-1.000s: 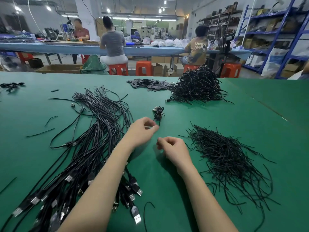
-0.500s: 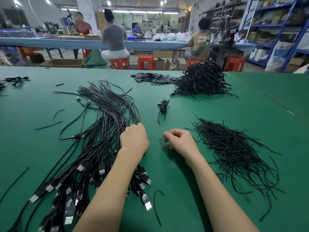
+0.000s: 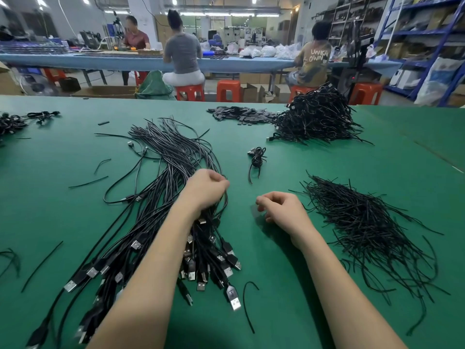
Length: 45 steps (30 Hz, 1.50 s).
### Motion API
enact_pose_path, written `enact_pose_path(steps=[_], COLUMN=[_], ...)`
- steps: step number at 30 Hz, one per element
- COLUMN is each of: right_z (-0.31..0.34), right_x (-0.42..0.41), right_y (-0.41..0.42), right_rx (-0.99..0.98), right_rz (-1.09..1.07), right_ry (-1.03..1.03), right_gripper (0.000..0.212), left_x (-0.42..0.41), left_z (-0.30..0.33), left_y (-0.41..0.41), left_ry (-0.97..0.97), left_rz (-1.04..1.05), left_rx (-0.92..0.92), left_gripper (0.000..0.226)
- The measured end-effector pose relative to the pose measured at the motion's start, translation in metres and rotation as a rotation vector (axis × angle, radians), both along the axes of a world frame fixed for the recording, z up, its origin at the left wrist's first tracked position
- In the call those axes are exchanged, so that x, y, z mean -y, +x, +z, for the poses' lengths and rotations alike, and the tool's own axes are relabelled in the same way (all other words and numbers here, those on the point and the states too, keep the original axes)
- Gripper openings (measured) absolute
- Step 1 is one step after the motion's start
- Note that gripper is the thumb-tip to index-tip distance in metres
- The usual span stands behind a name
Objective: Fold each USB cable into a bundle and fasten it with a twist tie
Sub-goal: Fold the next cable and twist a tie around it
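Handling: the loose USB cables look light, thin and limp, w/ a smooth black jacket likely to slide over neighbours. The plugs are the only stiff parts. Est. best hold: one strand mid-length, clear of the plug ends, so it drags free w/o pulling the rest. Strands cross each other, so snagging is a risk.

Left hand: fingers curled together over the cable fan, approx. where the strands converge. Strands pass under and just right of the fingertips. Whether a single cable is pinched cannot be told; the palm side is hidden. Metal plug ends lie behind the fingers, toward the wrist and forearm. The free tails spread ahead of the knuckles.

Right hand: fingers loosely curled, thumb near index, resting on the green table. Nothing visible between the fingertips.

Twist ties: thin, wiry, prob. hold a bend. The heap lies just beyond the right hand's outer side, near but not touching. One stray tie lies behind both hands, between the forearms.

One finished bundle lies ahead of the fingers, between the two hands' lines. The big bundled pile sits further ahead, well apart.

Step est.: selecting the next cable; many remain.
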State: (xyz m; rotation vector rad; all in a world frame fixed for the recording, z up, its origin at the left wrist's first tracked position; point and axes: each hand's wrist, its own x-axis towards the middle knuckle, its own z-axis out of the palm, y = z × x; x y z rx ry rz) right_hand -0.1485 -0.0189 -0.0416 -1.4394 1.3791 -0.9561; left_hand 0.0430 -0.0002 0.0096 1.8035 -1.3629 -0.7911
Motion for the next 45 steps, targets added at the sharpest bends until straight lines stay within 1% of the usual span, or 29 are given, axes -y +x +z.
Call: enact_pose_path(steps=[3,6,8,10,12,13,14,16,18,20,21,22,24,25,27,29,31,32,34,35,37,39,40,41,43,45], right_z=[-0.001,-0.001,-0.001,-0.001,-0.001,0.0,0.0,0.002,0.004,0.007,0.008,0.01,0.011,0.012,0.013,0.014,0.014,0.013,0.012,0.014,0.015,0.019,0.023,0.027,0.039,0.049], right_x=[0.001,0.001,0.001,0.0,0.0,-0.001,-0.001,-0.001,-0.002,-0.004,-0.005,-0.006,-0.006,-0.006,-0.005,-0.003,-0.001,0.0,0.0,-0.002,-0.007,-0.008,-0.009,-0.01,-0.013,-0.015], right_y=[0.0,0.0,0.0,0.0,0.0,0.0,-0.001,-0.001,-0.002,-0.003,-0.005,-0.006,-0.009,-0.009,-0.011,-0.014,-0.017,-0.018,-0.017,-0.015,-0.01,-0.012,-0.016,-0.021,-0.031,-0.043], right_rx=[-0.003,0.0,0.009,0.013,0.024,0.026,0.029,0.033,0.054,0.105,0.136,0.163,0.203,0.231,0.309,0.396,0.464,0.437,0.23,0.11,-0.067,-0.123,-0.11,-0.075,0.014,0.167], right_rz=[0.006,0.009,0.007,0.008,0.013,0.016,0.019,0.029,0.04,0.056,0.064,0.07,0.075,0.075,0.062,0.053,0.087,0.121,0.204,0.241,0.28,0.32,0.361,0.415,0.507,0.611], right_ry=[-0.001,0.001,0.005,0.005,0.003,0.004,0.007,0.008,0.002,0.005,0.011,0.016,0.033,0.048,0.072,0.067,0.039,-0.006,-0.148,-0.212,-0.296,-0.33,-0.316,-0.276,-0.144,0.016], right_gripper=[0.018,0.017,0.017,0.017,0.018,0.018,0.017,0.016,0.014,0.013,0.013,0.013,0.014,0.015,0.015,0.017,0.021,0.027,0.049,0.052,0.044,0.031,0.022,0.019,0.028,0.038], left_x=[0.001,0.0,-0.002,-0.003,-0.004,-0.005,-0.007,-0.009,-0.01,-0.012,-0.012,-0.012,-0.014,-0.015,-0.014,-0.013,-0.014,-0.015,-0.017,-0.018,-0.021,-0.021,-0.021,-0.02,-0.016,-0.014], left_z=[0.015,0.023,0.022,0.02,0.021,0.021,0.022,0.021,0.021,0.022,0.021,0.021,0.022,0.022,0.02,0.019,0.021,0.023,0.025,0.025,0.025,0.026,0.028,0.029,0.032,0.035], left_y=[0.007,0.007,0.003,-0.001,-0.004,-0.005,-0.006,-0.009,-0.012,-0.016,-0.019,-0.021,-0.027,-0.03,-0.038,-0.047,-0.056,-0.061,-0.071,-0.076,-0.084,-0.086,-0.085,-0.083,-0.076,-0.068], left_ry=[-0.049,-0.031,-0.035,-0.11,-0.174,-0.191,-0.203,-0.224,-0.226,-0.198,-0.211,-0.252,-0.359,-0.39,-0.448,-0.556,-0.616,-0.604,-0.543,-0.513,-0.465,-0.421,-0.401,-0.382,-0.332,-0.258], left_rz=[-0.01,-0.015,-0.035,-0.035,-0.105,-0.172,-0.248,-0.364,-0.427,-0.469,-0.465,-0.427,-0.3,-0.252,-0.223,-0.227,-0.25,-0.28,-0.348,-0.385,-0.447,-0.459,-0.438,-0.404,-0.343,-0.331], left_rx=[-0.289,-0.611,-0.735,-0.829,-0.856,-0.787,-0.657,-0.305,0.055,0.344,0.447,0.527,0.622,0.649,0.667,0.555,0.33,0.194,-0.022,-0.099,-0.266,-0.441,-0.524,-0.622,-0.888,-1.181], left_gripper=[0.015,0.013,0.018,0.022,0.01,0.012,0.018,0.03,0.041,0.05,0.052,0.05,0.037,0.032,0.029,0.025,0.021,0.022,0.028,0.03,0.032,0.033,0.034,0.035,0.035,0.033])
